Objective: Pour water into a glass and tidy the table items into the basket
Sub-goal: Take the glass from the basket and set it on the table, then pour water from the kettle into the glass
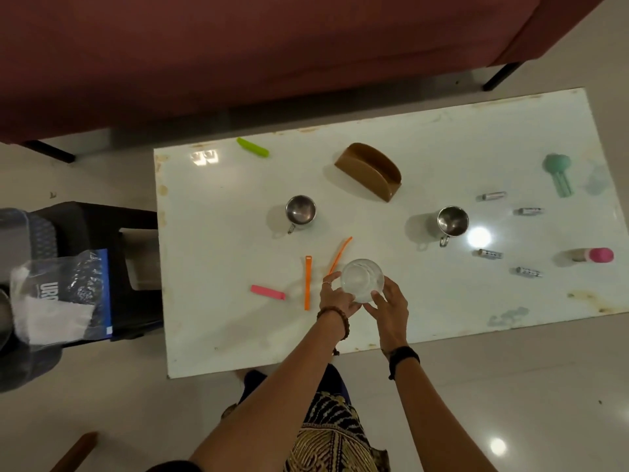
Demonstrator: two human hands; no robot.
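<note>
A clear glass is gripped from both sides above the near part of the white table: the left hand is wrapped round its left wall, a ring seen on one finger, and the right hand is closed against its near right side. Whether the glass is resting on the table or lifted just off it cannot be told from this view. Just left of the hands, a long orange strip is laid almost straight, and a second, curved orange strip is seen running up from the glass rim. A pink clip is found further left, and a green clip near the far left edge. Two steel mugs are stood upright, one left of centre and one to the right, with a brown holder placed between them toward the far edge. Four small grey tubes are scattered at the right end, near a mint-green object and a pink-capped bottle lying on its side. Beside the table's left end, a dark basket is seen on the floor, a plastic bag draped over it.
</note>
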